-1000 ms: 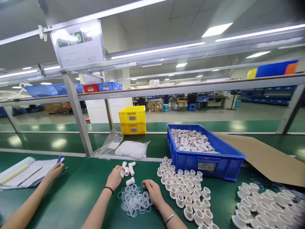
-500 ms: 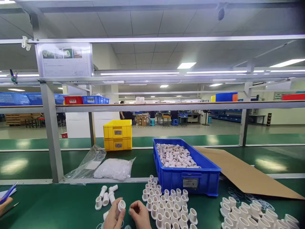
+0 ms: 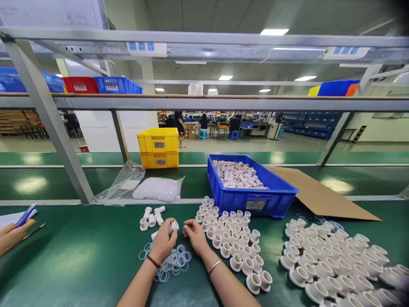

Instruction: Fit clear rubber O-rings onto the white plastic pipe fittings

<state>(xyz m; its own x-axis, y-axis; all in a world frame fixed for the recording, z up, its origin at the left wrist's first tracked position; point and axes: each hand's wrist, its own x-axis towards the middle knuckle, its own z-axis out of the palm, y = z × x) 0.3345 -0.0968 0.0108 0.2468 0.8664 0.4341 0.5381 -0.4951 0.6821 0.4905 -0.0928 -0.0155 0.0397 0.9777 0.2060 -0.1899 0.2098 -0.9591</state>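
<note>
My left hand (image 3: 163,241) is closed round a short white plastic fitting (image 3: 174,226), its open end pointing toward my right hand. My right hand (image 3: 194,234) is pinched shut close beside that end; what it pinches is too small to make out. Both hands hover over a loose pile of clear rubber rings (image 3: 172,261) on the green bench (image 3: 79,264). A few loose white fittings (image 3: 151,217) lie just beyond my left hand. Rows of upright flanged white fittings (image 3: 234,245) stand to the right of my right hand.
A blue bin (image 3: 255,198) of white tubes sits behind the rows, cardboard (image 3: 315,194) beside it. More flanged fittings (image 3: 338,264) cover the right side. Plastic bags (image 3: 158,189) and yellow boxes (image 3: 159,147) lie further back. Another person's hand (image 3: 12,234) with pens rests at the far left.
From reaching into the loose fittings and rings, my hands came together with one fitting held between them. The camera tilted up, then back down, so the hands show fully again.
</note>
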